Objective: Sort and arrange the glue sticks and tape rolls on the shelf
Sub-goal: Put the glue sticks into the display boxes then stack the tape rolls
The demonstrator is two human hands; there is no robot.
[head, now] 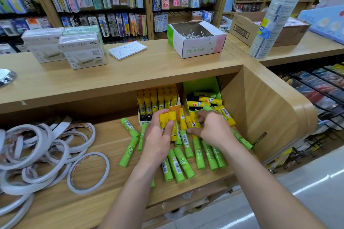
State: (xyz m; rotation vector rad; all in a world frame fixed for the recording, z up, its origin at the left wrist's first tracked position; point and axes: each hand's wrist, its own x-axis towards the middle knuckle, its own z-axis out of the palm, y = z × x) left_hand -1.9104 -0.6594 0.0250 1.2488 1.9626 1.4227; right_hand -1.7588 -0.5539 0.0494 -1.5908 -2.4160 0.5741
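Both busy mid-frame: left hand (158,137) grips yellow glue sticks (166,120), right hand (214,130) pinches another yellow stick (193,121). Loose green sticks (183,161) below.

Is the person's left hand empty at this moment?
No, the left hand grips a bunch of yellow glue sticks just in front of the orange box on the shelf.

- White-and-green carton (197,46) near the counter's back edge: "SEA GULL", upside down from here.
- Front white pack (83,52), left on the counter: "deli" at its top corner.
- White pack behind it (43,42): "deli" again.
- Notepad (127,50) handwriting and green glue sticks' (183,161) barcode digits: unreadable.
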